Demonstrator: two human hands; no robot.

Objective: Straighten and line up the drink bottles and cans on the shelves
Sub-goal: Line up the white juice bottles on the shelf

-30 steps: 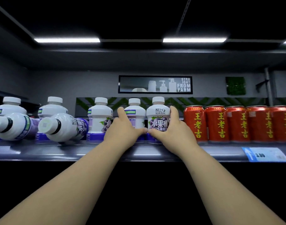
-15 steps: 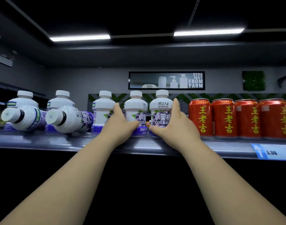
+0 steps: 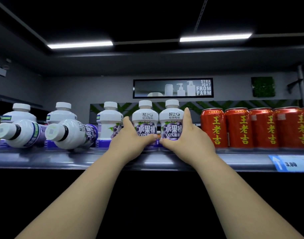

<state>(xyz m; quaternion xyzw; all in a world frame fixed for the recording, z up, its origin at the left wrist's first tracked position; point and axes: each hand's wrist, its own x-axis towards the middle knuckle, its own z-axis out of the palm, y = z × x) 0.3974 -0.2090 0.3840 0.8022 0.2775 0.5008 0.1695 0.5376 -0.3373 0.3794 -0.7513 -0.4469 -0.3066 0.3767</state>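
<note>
While left hand (image 3: 132,141) and right hand (image 3: 188,140) grip two upright grape juice bottles (image 3: 145,118), aligning them, toppled bottles (image 3: 73,133) likely need righting next.

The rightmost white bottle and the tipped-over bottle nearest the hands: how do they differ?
The rightmost bottle stands upright; the tipped-over bottle lies on its side, cap toward the camera. The right hand grips the rightmost bottle; no hand touches the tipped-over bottle. The rightmost bottle's label reads level; the tipped-over bottle's print runs sideways. Both are white with white caps and purple labels.
</note>
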